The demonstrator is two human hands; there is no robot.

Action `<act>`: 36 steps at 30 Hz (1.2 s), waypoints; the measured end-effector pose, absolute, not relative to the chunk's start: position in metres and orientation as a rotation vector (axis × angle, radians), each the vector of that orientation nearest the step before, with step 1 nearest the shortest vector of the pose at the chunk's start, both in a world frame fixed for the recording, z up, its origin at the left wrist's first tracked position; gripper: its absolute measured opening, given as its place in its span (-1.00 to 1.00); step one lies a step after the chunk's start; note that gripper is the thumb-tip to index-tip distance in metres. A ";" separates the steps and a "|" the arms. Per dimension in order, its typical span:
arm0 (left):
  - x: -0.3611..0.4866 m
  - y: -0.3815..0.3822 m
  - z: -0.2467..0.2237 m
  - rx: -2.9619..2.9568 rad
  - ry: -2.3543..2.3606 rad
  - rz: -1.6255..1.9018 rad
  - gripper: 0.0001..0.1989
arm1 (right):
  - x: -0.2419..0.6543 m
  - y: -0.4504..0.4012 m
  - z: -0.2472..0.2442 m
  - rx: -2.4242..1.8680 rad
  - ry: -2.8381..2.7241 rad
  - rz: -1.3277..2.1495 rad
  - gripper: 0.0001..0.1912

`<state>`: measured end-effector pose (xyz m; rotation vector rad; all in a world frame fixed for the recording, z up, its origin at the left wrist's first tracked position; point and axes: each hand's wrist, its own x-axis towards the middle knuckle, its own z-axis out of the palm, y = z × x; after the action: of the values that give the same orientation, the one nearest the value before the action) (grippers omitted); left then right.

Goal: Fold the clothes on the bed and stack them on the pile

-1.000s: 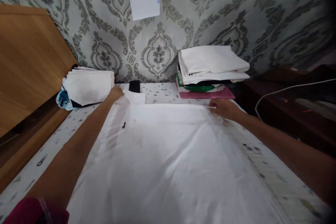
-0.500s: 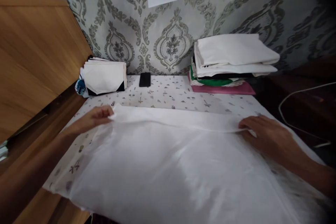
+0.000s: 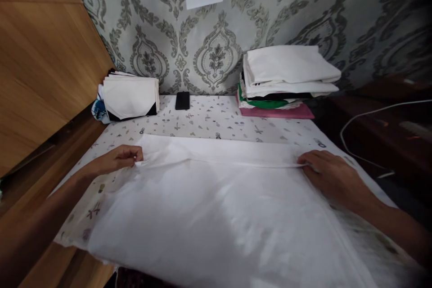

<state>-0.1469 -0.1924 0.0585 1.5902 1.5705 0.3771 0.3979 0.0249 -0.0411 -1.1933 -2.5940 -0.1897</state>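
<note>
A large white cloth [image 3: 209,216] lies spread over the patterned sheet, its near part running out of the bottom of the view. Along its far side runs a folded band. My left hand [image 3: 126,156] is closed at the left end of this band, pinching the cloth's edge between thumb and fingers. At the right end, my right hand [image 3: 324,171] grips the same band, fingers on top and the thumb tucked below. Between the hands the fold stretches almost straight, with small wrinkles near the left side.
Against the wall stand a small stack of folded cloths [image 3: 130,96] on the left and a taller stack of folded cloths [image 3: 290,67] on the right. A black phone-like object [image 3: 182,101] lies between them. A wooden panel [image 3: 40,72] borders the left; a white cable [image 3: 351,121] hangs at right.
My left hand has shifted slightly down along the cloth's left end, still pinching. The right hand keeps its grip. The whole view has moved a little.
</note>
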 end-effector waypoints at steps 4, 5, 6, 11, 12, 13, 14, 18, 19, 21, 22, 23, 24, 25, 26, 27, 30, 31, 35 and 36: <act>-0.141 -0.196 0.067 1.654 1.523 0.193 -0.79 | 0.398 0.026 -0.030 -1.205 -2.747 -0.163 -0.69; -0.138 -0.194 0.067 1.675 1.562 0.191 -0.77 | 0.397 0.026 -0.025 -1.221 -2.790 -0.163 -0.65; -0.134 -0.190 0.065 1.698 1.624 0.209 -0.73 | 0.395 0.027 -0.020 -1.242 -2.823 -0.174 -0.62; -0.104 -0.156 0.035 1.734 1.988 0.274 -0.47 | 0.371 0.021 -0.006 -1.368 -2.758 -0.218 -0.61; -0.097 -0.149 0.028 1.722 2.047 0.277 -0.47 | 0.365 0.018 -0.005 -1.355 -2.743 -0.181 -0.61; -0.091 -0.144 0.023 1.711 2.089 0.282 -0.49 | 0.359 0.015 -0.006 -1.330 -2.736 -0.133 -0.62; -0.086 -0.142 0.020 1.706 2.105 0.294 -0.54 | 0.354 0.011 -0.007 -1.296 -2.738 -0.082 -0.63; -0.067 -0.154 0.030 1.789 1.770 0.353 -0.79 | 0.342 -0.002 -0.016 -1.158 -2.738 0.055 -0.67; -0.064 -0.161 0.037 1.809 1.620 0.327 -0.81 | 0.342 -0.004 -0.019 -1.134 -2.724 0.067 -0.68; -0.061 -0.174 0.052 1.768 1.308 0.184 -0.80 | 0.345 -0.007 -0.022 -1.099 -2.691 0.086 -0.69; -0.062 -0.178 0.058 1.696 1.180 0.099 -0.78 | 0.347 -0.007 -0.023 -1.089 -2.676 0.098 -0.70; -0.065 -0.180 0.062 1.606 1.093 0.042 -0.77 | 0.349 -0.007 -0.024 -1.079 -2.666 0.112 -0.70; -0.071 -0.180 0.063 1.523 1.061 0.031 -0.76 | 0.350 -0.007 -0.024 -1.068 -2.658 0.124 -0.71; -0.080 -0.178 0.063 1.465 1.097 0.074 -0.78 | 0.350 -0.007 -0.024 -1.056 -2.651 0.131 -0.72; -0.091 -0.174 0.059 1.438 1.208 0.169 -0.80 | 0.347 -0.008 -0.024 -1.035 -2.643 0.133 -0.72; -0.103 -0.169 0.054 1.431 1.387 0.306 -0.83 | 0.342 -0.011 -0.024 -1.003 -2.637 0.137 -0.73; -0.139 -0.151 0.035 1.310 1.997 0.701 -0.83 | 0.304 -0.030 -0.021 -0.831 -2.650 0.214 -0.73; -0.148 -0.145 0.029 1.200 2.128 0.775 -0.85 | 0.284 -0.040 -0.020 -0.760 -2.663 0.260 -0.72; -0.164 -0.130 0.022 0.834 2.225 0.857 -0.88 | 0.193 -0.086 -0.011 -0.329 -2.811 0.300 -0.57; -0.165 -0.128 0.022 0.809 2.224 0.862 -0.87 | 0.174 -0.096 -0.008 -0.230 -2.864 0.292 -0.56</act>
<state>-0.1650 -0.1281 0.0221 0.8095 2.2240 0.8620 0.1737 -0.0964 -0.0085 -0.2301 -2.8638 0.2922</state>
